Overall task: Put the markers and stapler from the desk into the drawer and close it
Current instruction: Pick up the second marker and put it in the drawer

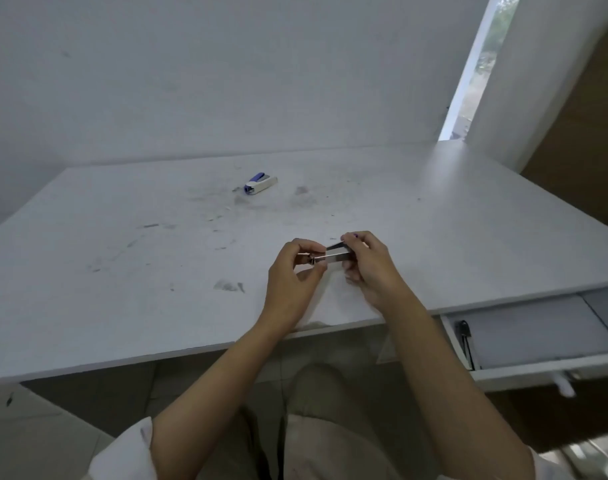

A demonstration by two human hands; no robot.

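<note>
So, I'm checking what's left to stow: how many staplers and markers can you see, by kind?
Staplers: 2, a blue and white stapler on the desk, a metal stapler held in both hands
Markers: 1, a dark marker in the open drawer
Total: 3

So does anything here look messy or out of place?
Mostly the desk: its white top is smeared with grey smudges. A blue and white stapler lies alone at the back, while both hands, left hand and right hand, hold a small metal piece I cannot identify. The drawer stands open.
</note>
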